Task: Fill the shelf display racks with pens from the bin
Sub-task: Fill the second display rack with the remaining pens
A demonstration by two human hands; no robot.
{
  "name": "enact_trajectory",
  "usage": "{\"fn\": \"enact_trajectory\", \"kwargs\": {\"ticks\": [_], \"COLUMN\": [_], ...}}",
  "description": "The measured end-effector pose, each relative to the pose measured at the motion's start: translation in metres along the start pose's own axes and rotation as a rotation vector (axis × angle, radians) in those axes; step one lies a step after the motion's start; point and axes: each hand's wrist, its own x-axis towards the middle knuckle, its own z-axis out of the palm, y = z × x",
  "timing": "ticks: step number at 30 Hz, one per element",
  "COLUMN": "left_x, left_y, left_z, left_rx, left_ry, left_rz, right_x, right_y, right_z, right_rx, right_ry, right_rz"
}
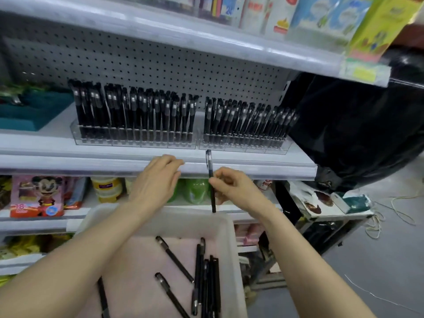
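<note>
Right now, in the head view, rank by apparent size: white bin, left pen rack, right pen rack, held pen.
1. white bin, largest, though nearest the camera.
2. left pen rack.
3. right pen rack, only slightly smaller, so unsure.
4. held pen.

Bin (232,249) cut off at bottom edge, top-shelf packages (325,17) blurred, rack pens (137,111) with unreadable labels

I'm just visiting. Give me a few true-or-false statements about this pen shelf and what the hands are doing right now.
1. The right hand pinches a slim black pen upright. True.
2. The left hand holds a pen too. False: it holds nothing.
3. The white plastic bin is empty. False: loose black pens lie in it.
4. Two clear plastic racks on the grey shelf hold upright black pens. True.
</note>
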Motion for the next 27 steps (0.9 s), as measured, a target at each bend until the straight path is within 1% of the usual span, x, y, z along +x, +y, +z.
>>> {"fn": "enact_trajectory", "kwargs": {"ticks": [3,7,9,16,20,27], "left_x": [0.034,0.07,0.082,0.098,0.099,0.098], "left_y": [0.017,0.028,0.028,0.023,0.023,0.021], "left_z": [0.002,0.01,0.017,0.038,0.042,0.043], "left_rx": [0.025,0.11,0.161,0.24,0.23,0.212], "left_ry": [0.022,0.009,-0.002,0.0,0.026,0.038], "left_rz": [0.059,0.124,0.153,0.144,0.138,0.139], "right_x": [0.016,0.043,0.057,0.098,0.117,0.125], "right_y": [-0.012,-0.022,-0.024,-0.032,-0.029,-0.01], "right_z": [-0.031,-0.068,-0.081,-0.091,-0.088,-0.072], "right_rx": [0.002,0.02,-0.015,-0.113,-0.224,-0.405], "right_ry": [0.166,0.378,0.479,0.664,0.707,0.572], "right_rz": [-0.069,-0.149,-0.175,-0.216,-0.232,-0.128]}}
